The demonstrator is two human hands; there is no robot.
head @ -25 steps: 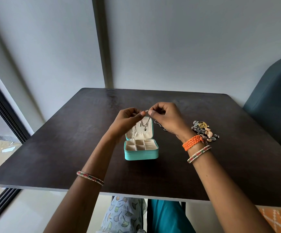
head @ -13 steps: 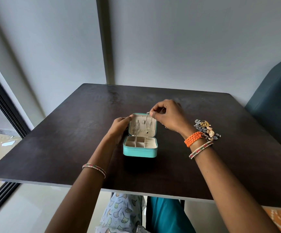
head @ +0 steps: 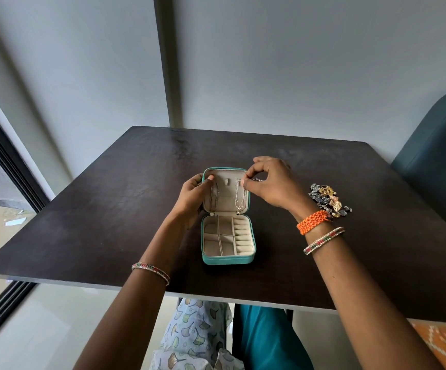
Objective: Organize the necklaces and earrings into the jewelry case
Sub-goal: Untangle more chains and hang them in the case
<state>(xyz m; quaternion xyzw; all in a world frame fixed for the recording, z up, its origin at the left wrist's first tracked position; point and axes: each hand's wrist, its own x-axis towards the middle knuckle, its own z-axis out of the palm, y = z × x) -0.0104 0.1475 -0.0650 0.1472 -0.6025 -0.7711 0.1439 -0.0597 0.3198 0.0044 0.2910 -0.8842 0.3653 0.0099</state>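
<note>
Step in hand, as judged from the scene: hanging a necklace on a hook inside the raised lid of the jewelry case (head: pixel 228 259), which stands open on the dark table (head: pixel 83 209) near the person. The right hand (head: pixel 275 185) pinches the top of the silver chain (head: pixel 239 194) between thumb and forefinger at the right-hand hook (head: pixel 238 182) of the lid; the chain hangs down the lid's right side to its lower edge. The left hand (head: pixel 192 196) grips the lid's left edge, thumb curled over the rim, bracing it upright. To do this well, keep the lid braced, seat the chain fully over the hook before letting go, and let the length drop straight so it does not cross the other chain (head: pixel 214 196) hanging on the lid's left side. Count: one case; two chains on the lid; three hooks in the lid, it appears, the middle hook (head: pixel 226 181) bare, though the left one is partly covered. The tray holds four open compartments on the left and a column of ring rolls (head: pixel 243 239) on the right, all without jewelry. One heap of earrings (head: pixel 328 200) lies on the table to the right, just beyond the right wrist; the pieces are too tangled to count
</note>
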